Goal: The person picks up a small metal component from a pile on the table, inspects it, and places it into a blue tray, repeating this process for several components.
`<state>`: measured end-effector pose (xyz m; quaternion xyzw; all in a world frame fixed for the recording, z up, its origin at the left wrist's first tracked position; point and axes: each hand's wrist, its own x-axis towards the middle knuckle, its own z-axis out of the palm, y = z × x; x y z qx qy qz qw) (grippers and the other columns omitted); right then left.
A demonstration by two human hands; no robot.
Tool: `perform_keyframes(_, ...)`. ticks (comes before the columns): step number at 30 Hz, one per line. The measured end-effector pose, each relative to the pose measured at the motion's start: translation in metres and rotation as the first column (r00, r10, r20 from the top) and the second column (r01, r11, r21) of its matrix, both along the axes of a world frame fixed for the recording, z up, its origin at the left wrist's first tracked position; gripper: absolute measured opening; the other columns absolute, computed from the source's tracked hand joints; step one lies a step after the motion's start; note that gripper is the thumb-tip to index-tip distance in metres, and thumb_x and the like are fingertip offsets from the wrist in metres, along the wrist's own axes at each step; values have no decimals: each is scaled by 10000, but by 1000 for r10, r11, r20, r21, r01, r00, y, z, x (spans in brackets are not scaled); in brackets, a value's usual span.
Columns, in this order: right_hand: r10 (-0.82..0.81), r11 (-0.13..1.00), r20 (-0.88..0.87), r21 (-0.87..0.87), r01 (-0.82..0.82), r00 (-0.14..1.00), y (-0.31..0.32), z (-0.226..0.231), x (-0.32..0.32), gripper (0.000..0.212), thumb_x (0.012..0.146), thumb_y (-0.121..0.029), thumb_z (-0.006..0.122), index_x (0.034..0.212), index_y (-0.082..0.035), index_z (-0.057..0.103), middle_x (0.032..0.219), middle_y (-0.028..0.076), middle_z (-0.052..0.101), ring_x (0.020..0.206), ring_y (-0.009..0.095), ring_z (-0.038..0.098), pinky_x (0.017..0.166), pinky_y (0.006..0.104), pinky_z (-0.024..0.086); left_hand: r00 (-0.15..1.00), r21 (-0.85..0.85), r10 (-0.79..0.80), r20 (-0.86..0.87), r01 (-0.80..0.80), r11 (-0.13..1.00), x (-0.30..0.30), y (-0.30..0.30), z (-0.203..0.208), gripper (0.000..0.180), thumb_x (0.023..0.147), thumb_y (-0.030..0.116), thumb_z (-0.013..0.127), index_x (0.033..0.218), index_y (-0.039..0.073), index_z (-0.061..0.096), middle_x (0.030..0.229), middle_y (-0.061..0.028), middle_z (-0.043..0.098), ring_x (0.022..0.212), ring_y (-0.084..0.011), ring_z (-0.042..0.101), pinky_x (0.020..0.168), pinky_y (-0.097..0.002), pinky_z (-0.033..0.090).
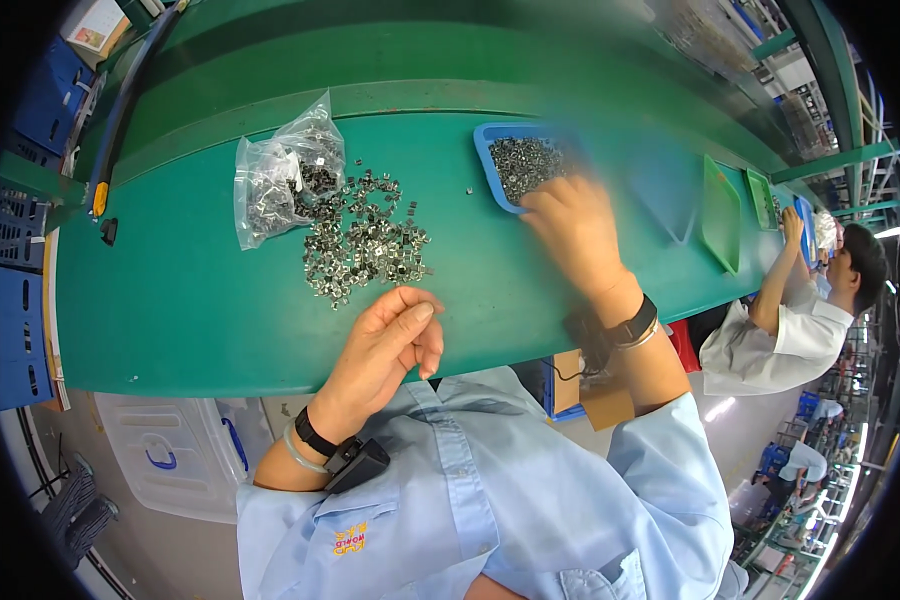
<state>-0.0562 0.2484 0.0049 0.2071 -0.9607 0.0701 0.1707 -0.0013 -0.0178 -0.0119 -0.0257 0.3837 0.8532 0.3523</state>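
Note:
A loose pile of small metal parts [365, 245], silvery and black, is spread on the green table. Just in front of it is my left hand [390, 335], its fingers curled and the thumb against the index finger; whatever is in the pinch is too small to make out. My right hand [575, 230] is at the near right corner of a blue tray [492, 178], fingers bent together and pointing down. More of the same small parts [525, 165] lie in that tray. The right fingertips are partly hidden, so what they hold does not show.
Behind the pile lies a clear plastic bag [270, 190] of similar parts. To the right are a translucent blue tray [665, 200] and a green tray [720, 215]. Farther right a co-worker [785, 330] sits at the same bench. A clear storage box [170, 455] stands below the left edge.

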Motion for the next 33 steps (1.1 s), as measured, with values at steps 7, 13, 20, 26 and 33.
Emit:
perform_keyframes(7, 22, 996, 42, -81, -19, 999, -20, 14, -3, 183, 733, -160, 697, 900, -99, 654, 917, 46, 583, 862, 259, 534, 765, 396, 423, 998, 93, -59, -19, 60, 994, 1, -7, -10, 145, 977, 178, 476, 1008, 46, 527, 727, -50, 571, 613, -119, 536, 538, -262, 438)
perform_keyframes(13, 107, 991, 8, 79, -107, 994, -43, 8, -40, 177, 742, -173, 694, 887, -79, 653, 941, 55, 580, 930, 258, 528, 832, 394, 408, 998, 91, -57, -13, 58, 994, 1, -6, -8, 148, 976, 179, 478, 1012, 45, 530, 729, -51, 574, 616, -123, 540, 538, -263, 439)
perform_keyframes(20, 135, 989, 39, 53, -137, 990, -38, -6, -49, 164, 746, -154, 691, 852, -45, 630, 946, 64, 582, 963, 257, 533, 879, 382, 408, 998, 128, -59, -13, 60, 990, -1, -6, -11, 152, 976, 184, 483, 1015, 44, 526, 728, -55, 575, 612, -128, 542, 540, -265, 441)
perform_keyframes(26, -19, 843, 191, -524, 118, 981, -12, -4, -29, 108, 772, -61, 665, 859, -27, 610, 943, 82, 596, 918, 281, 574, 801, 384, 464, 998, 137, -55, -21, 57, 989, 0, -10, -16, 159, 979, 179, 470, 1037, 38, 515, 714, -65, 573, 593, -137, 538, 537, -273, 442)
perform_keyframes(33, 262, 847, -28, -473, -244, 965, -36, 24, -3, 151, 767, -59, 680, 900, -61, 608, 941, 84, 604, 904, 273, 580, 787, 382, 462, 997, 139, 24, 79, -35, 990, -4, 5, 4, 200, 993, 200, 437, 1075, 33, 512, 861, -87, 611, 720, -165, 593, 588, -289, 475)
